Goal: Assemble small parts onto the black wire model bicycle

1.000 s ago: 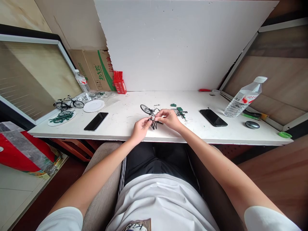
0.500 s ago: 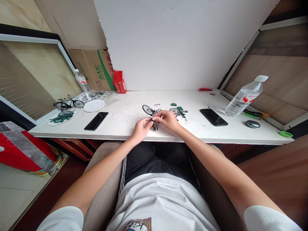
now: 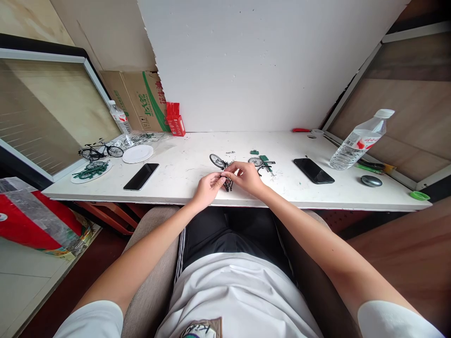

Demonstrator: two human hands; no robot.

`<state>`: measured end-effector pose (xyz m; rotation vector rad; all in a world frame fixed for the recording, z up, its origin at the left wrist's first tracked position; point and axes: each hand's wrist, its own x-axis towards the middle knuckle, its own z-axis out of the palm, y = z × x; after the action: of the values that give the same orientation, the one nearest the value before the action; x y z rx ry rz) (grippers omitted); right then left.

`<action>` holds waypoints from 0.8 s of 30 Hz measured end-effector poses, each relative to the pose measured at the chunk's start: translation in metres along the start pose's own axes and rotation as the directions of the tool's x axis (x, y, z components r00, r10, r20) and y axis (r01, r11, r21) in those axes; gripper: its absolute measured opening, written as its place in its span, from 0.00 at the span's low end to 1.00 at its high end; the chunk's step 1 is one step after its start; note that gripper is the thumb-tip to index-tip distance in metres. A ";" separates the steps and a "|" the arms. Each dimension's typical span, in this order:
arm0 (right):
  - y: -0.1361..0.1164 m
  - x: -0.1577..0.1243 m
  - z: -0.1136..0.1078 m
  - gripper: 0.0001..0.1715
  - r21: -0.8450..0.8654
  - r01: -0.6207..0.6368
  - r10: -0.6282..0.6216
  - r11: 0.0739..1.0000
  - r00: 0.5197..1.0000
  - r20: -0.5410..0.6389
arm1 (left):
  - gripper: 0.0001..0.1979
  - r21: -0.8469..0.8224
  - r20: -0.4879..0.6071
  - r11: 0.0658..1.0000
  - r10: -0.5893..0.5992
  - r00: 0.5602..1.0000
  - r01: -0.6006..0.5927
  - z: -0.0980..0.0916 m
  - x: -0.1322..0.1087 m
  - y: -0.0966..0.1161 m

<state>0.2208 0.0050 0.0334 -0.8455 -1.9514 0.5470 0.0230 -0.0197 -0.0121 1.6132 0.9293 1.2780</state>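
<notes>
Both my hands meet over a small black model bicycle [image 3: 217,161] near the table's front edge. One spoked wheel sticks out beyond my fingers, and dark frame parts show below them; the middle is covered by my hands. My left hand [image 3: 208,187] pinches the model from the left, fingertips together. From the right, my right hand [image 3: 244,176] is closed on it, thumb and fingers bent. Just right of it lie another wheel [image 3: 255,162] with dark bicycle parts and green pieces [image 3: 264,158].
A finished-looking black model bicycle [image 3: 100,150] stands at the left behind green parts on a plate [image 3: 75,179]. Phones lie left [image 3: 141,177] and right [image 3: 313,170]. A tilted water bottle [image 3: 361,141], a dark oval object [image 3: 371,181] and a green ring [image 3: 419,195] are at the right.
The wheel end of the model has shifted very slightly right. Both hands keep their grip in nearly the same place.
</notes>
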 end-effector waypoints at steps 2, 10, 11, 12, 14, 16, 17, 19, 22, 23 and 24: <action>0.001 0.000 0.000 0.25 -0.022 0.023 -0.023 0.999 1.000 0.001 | 0.22 0.010 -0.001 1.000 0.003 1.000 -0.003 0.000 0.000 0.000; 0.001 -0.002 0.000 0.21 -0.072 0.059 -0.058 0.996 0.998 0.019 | 0.21 0.009 -0.019 1.000 0.004 1.000 -0.004 0.000 0.001 0.000; 0.000 -0.002 -0.001 0.21 -0.073 0.063 -0.061 0.995 0.998 0.022 | 0.20 0.010 -0.020 1.000 0.001 1.000 -0.001 0.001 0.000 0.001; -0.001 -0.002 -0.001 0.21 -0.074 0.065 -0.063 0.995 0.998 0.023 | 0.20 0.011 -0.022 1.000 -0.003 1.000 0.003 0.001 0.000 0.002; -0.002 -0.002 -0.001 0.20 -0.076 0.068 -0.067 0.995 0.998 0.020 | 0.21 0.013 -0.026 1.000 -0.013 1.000 0.014 0.001 0.000 0.003; -0.004 -0.002 -0.001 0.20 -0.074 0.071 -0.070 0.995 0.997 0.015 | 0.21 0.011 -0.030 1.000 -0.021 0.999 0.022 0.001 0.000 0.003; -0.004 -0.002 -0.001 0.20 -0.073 0.069 -0.068 0.995 0.998 0.015 | 0.21 0.009 -0.029 1.000 -0.021 0.999 0.022 0.001 0.000 0.004; -0.004 -0.002 -0.001 0.21 -0.072 0.058 -0.057 0.996 0.998 0.018 | 0.21 0.001 -0.023 1.000 -0.016 1.000 0.016 0.001 0.000 0.003; -0.002 -0.002 0.000 0.23 -0.066 0.050 -0.049 0.997 0.999 0.022 | 0.22 -0.012 -0.012 1.000 -0.008 1.000 0.008 0.000 0.000 0.003; -0.002 -0.002 0.000 0.23 -0.062 0.050 -0.049 0.997 0.999 0.021 | 0.22 -0.014 -0.011 1.000 -0.006 1.000 0.006 0.000 0.000 0.003; -0.001 -0.003 0.000 0.23 -0.059 0.050 -0.049 0.997 0.999 0.020 | 0.22 -0.016 -0.010 1.000 -0.004 1.000 0.004 0.000 0.000 0.002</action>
<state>0.2208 0.0021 0.0327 -0.8294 -2.0086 0.4704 0.0230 -0.0202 -0.0097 1.5934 0.9261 1.2881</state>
